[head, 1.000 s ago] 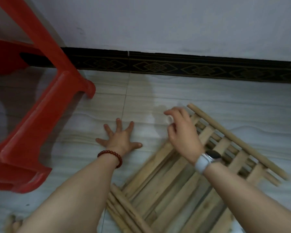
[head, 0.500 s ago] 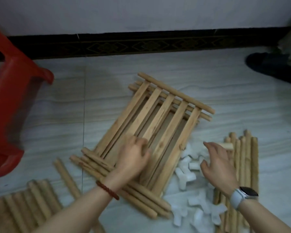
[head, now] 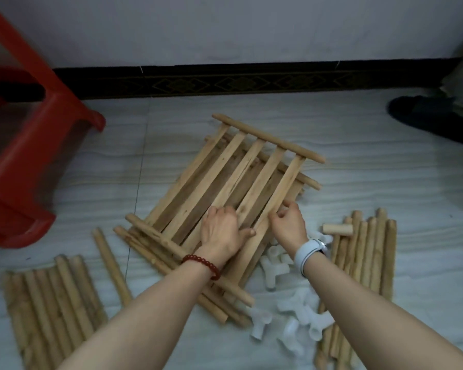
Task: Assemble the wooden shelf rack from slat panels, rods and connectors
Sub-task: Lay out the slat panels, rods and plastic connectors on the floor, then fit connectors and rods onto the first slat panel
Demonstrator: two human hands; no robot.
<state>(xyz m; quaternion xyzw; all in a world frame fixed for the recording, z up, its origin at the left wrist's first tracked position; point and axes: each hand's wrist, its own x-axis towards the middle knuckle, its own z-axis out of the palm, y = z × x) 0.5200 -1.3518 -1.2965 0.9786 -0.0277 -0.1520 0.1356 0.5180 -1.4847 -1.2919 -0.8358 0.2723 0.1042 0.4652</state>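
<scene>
A stack of wooden slat panels [head: 233,177] lies tilted on the floor in the middle of the view. My left hand [head: 221,232] sits on the top panel near its lower end, fingers curled down between the slats and thumb lying across one. My right hand [head: 289,222] grips the panel's rightmost slat with curled fingers. White plastic connectors [head: 292,311] lie in a heap under my right forearm. Long rods lie in a row at the lower left [head: 51,303] and in another at the right [head: 364,263].
A red plastic stool [head: 24,161] stands at the left. One loose rod [head: 111,265] lies between the left rods and the panels. A short dowel [head: 337,229] rests on the right rods. A dark shoe [head: 433,118] is at the far right by the black skirting [head: 251,81].
The view swung right and down, off the bare floor by the stool. My left hand settled on the top panel. My right hand moved from above the connectors to the panel's right slat.
</scene>
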